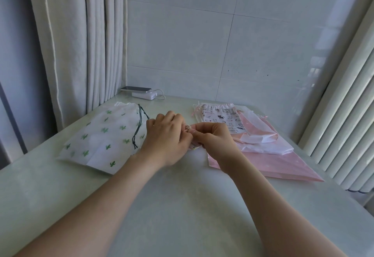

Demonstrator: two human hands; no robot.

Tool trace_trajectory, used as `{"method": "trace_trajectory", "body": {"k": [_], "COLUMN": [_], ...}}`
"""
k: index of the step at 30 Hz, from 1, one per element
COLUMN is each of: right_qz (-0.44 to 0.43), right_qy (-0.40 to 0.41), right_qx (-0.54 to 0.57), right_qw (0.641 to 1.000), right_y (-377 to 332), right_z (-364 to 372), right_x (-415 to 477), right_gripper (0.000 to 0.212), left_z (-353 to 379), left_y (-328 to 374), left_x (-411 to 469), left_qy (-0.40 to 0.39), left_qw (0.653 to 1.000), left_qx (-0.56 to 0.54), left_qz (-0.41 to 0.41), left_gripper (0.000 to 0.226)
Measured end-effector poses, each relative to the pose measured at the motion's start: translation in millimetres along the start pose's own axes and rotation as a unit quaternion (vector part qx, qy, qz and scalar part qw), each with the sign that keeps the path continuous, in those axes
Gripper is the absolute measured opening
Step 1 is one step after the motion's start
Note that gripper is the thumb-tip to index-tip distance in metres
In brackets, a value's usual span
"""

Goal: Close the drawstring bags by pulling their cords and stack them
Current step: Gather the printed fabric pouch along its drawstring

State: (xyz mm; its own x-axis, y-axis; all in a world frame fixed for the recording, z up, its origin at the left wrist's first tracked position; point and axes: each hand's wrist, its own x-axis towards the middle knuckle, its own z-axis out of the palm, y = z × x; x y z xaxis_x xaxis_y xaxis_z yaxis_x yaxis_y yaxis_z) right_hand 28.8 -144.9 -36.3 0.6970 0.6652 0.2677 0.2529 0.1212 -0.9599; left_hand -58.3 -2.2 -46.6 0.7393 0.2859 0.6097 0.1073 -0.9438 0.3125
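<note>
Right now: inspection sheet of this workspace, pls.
Surface: pale glossy table.
Job's things: cactus-print bag flat at left, dark green cord along its right edge; cat-print bag atop pink bags at right; small bag between hands, mostly hidden.
Clutter: phone on power bank, far corner.
Grippers: left hand and right hand both pinch the small bag.
Cables: white cable at power bank.
Surroundings: curtain left, tiled wall behind, ribbed white panel right.

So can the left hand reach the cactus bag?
Probably yes. The cactus bag lies right beside the left hand with nothing between them, though that hand is busy pinching a small bag.
</note>
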Motion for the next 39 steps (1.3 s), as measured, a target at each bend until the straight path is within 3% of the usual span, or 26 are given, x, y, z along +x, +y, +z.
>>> {"method": "trace_trajectory", "body": {"k": [4,11,15,20,23,27,31,34,36,39], "right_qz": [-0.003,0.012,0.009,0.000,-0.004,-0.007,-0.004,-0.003,-0.005,-0.008], "right_qy": [0.024,0.036,0.029,0.020,0.038,0.085,0.105,0.098,0.093,0.103], "right_qx": [0.005,0.007,-0.004,-0.017,-0.032,-0.040,-0.038,-0.043,-0.047,-0.046], "right_qw": [1.000,0.999,1.000,1.000,0.999,0.996,0.994,0.994,0.995,0.994], "right_y": [1.3,2.2,0.7,-2.3,-3.3,-6.2,-7.6,-8.2,-7.6,-7.1], "right_z": [-3.7,-7.8,-7.1,3.2,5.4,1.6,0.4,2.4,4.8,5.1], "right_x": [2.3,4.9,3.0,-1.5,-3.3,-3.7,-3.8,-4.1,-5.0,-5.5], "right_gripper": [0.017,0.017,0.015,0.013,0.013,0.013,0.014,0.012,0.011,0.010], "left_z": [0.9,-0.6,-2.2,-7.2,-10.9,-10.5,-14.1,-21.4,-27.3,-30.2], "left_y": [-4.2,-4.5,3.5,4.6,3.8,4.2,6.2,8.4,12.3,12.0], "left_x": [0.4,6.4,3.8,4.6,4.7,8.8,9.7,10.8,10.9,9.8], "left_qy": [0.063,0.086,0.039,-0.022,-0.038,-0.005,-0.015,-0.061,-0.077,-0.045], "left_qw": [0.998,0.988,0.987,0.992,0.991,0.976,0.961,0.939,0.921,0.915], "left_qx": [0.003,-0.115,-0.157,-0.106,-0.100,-0.197,-0.254,-0.308,-0.347,-0.353], "left_qz": [0.022,0.055,-0.002,-0.059,-0.077,-0.098,-0.106,-0.140,-0.159,-0.191], "left_gripper": [0.018,0.005,0.009,0.040,0.037,0.040,0.020,0.036,0.033,0.038]}}
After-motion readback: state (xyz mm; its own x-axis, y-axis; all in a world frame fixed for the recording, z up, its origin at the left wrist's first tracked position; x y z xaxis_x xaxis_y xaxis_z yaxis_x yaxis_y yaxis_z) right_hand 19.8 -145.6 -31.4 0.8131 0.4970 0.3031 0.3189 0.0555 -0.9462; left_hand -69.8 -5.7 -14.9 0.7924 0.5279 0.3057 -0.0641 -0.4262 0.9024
